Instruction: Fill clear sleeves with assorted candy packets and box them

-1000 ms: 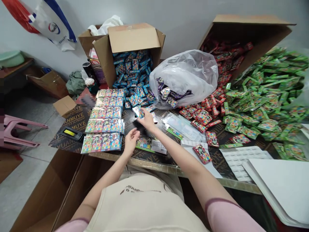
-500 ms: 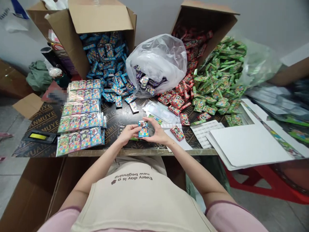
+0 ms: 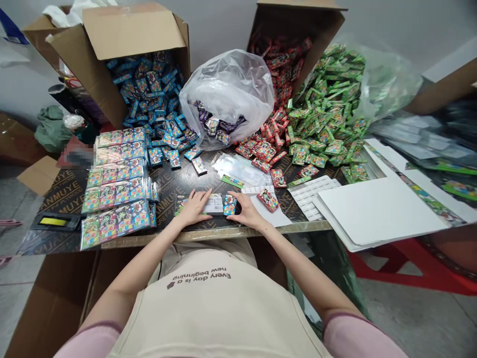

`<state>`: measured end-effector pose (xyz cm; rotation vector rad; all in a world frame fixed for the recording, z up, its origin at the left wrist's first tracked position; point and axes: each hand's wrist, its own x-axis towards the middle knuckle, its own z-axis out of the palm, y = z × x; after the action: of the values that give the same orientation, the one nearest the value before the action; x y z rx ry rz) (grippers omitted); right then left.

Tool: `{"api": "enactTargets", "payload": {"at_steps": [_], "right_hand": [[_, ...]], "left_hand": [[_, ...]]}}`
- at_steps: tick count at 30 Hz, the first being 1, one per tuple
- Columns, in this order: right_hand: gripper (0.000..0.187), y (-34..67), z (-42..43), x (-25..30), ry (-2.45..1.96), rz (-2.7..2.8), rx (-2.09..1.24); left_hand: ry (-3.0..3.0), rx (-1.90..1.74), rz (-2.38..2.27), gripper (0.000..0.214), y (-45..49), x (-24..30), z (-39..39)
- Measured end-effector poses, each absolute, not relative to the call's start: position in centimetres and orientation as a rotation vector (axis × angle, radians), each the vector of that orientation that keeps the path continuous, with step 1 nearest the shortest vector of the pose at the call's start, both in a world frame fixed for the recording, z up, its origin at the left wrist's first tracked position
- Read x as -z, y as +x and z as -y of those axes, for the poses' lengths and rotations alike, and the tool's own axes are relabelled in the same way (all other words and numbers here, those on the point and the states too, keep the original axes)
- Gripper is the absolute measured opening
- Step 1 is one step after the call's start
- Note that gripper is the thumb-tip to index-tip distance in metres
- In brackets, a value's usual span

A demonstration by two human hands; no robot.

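Note:
My left hand (image 3: 194, 208) lies across a flat, dark-ended packet (image 3: 214, 203) with a white barcode label. Its fingers are at the packet's upper edge and the thumb at the lower edge; the palm hides part of it. My right hand (image 3: 246, 211) grips a small blue printed box (image 3: 230, 204) between thumb and fingers, at the packet's right end. A red printed box (image 3: 268, 200) lies just right of that hand, on white paper (image 3: 278, 216). Clear plastic sleeves (image 3: 242, 169) lie behind my hands.
Wrapped four-colour sets (image 3: 115, 221) are stacked at left. Behind are piles of blue boxes (image 3: 149, 94), red boxes (image 3: 279, 69) and green boxes (image 3: 328, 109), plus a clear bag (image 3: 238, 74) holding purple ones. White cards (image 3: 383, 209) overhang the table edge at right.
My hands, together on the blue box before, have moved apart and down to the table. The left is now on the flat packet; the right keeps the box. The view has shifted slightly.

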<state>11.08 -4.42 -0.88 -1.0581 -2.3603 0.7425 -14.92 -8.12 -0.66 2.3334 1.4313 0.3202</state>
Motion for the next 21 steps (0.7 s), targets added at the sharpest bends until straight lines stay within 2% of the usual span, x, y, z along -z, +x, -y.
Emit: {"api": "enactTargets", "payload": {"at_steps": [7, 11, 13, 17, 19, 21], "right_hand": [[0.082, 10.7, 2.7, 1.7, -0.829, 2.354, -0.976], [0.092, 9.6, 3.4, 1.8, -0.940, 2.317, -0.845], [0.084, 8.8, 4.2, 1.8, -1.008, 2.322, -0.802], [0.056, 6.3, 3.7, 1.3, -1.000, 2.358, -0.807], [0.045, 4.3, 1.4, 0.7, -1.194, 2.242, -0.645], [0.046, 1.8, -1.6, 0.1, -1.389, 2.140, -0.468]], "left_hand": [[2.318, -0.352, -1.399, 0.107, -15.4, 1.0, 8.2], [2.286, -0.400, -1.498, 0.106, -16.2, 1.3, 8.1], [2.265, -0.429, -1.562, 0.105, -16.6, 1.4, 8.1], [2.274, -0.430, -1.594, 0.103, -17.2, 1.5, 8.2], [2.269, -0.417, -1.617, 0.105, -17.2, 1.5, 8.3], [2.259, -0.414, -1.638, 0.106, -17.1, 1.4, 8.3]]}}
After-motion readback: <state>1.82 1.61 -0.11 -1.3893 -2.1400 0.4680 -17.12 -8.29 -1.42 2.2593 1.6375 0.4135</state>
